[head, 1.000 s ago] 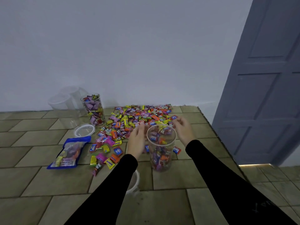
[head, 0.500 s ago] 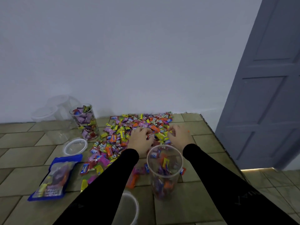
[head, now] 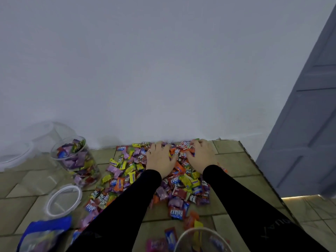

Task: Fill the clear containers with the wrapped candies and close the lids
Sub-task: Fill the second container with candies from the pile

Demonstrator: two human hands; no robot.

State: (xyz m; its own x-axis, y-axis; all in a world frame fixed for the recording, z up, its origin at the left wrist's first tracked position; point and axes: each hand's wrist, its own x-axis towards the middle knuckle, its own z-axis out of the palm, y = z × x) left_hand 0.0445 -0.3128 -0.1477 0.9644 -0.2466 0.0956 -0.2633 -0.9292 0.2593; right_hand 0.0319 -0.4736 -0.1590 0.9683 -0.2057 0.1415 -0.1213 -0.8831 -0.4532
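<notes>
Both hands, left hand (head: 161, 158) & right hand (head: 199, 157), fingers curled raking candies (head: 180, 180) at floor's far edge; open container (head: 201, 240) sits behind, nearer right.

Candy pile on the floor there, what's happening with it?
A person in black sleeves has both hands on the far end of the candy pile by the wall, the left hand and right hand side by side with fingers curled into the wrappers. An open clear container sits nearest the camera with a few candies inside. A second container at the left is about full, its lid on the tiles beside it.
</notes>
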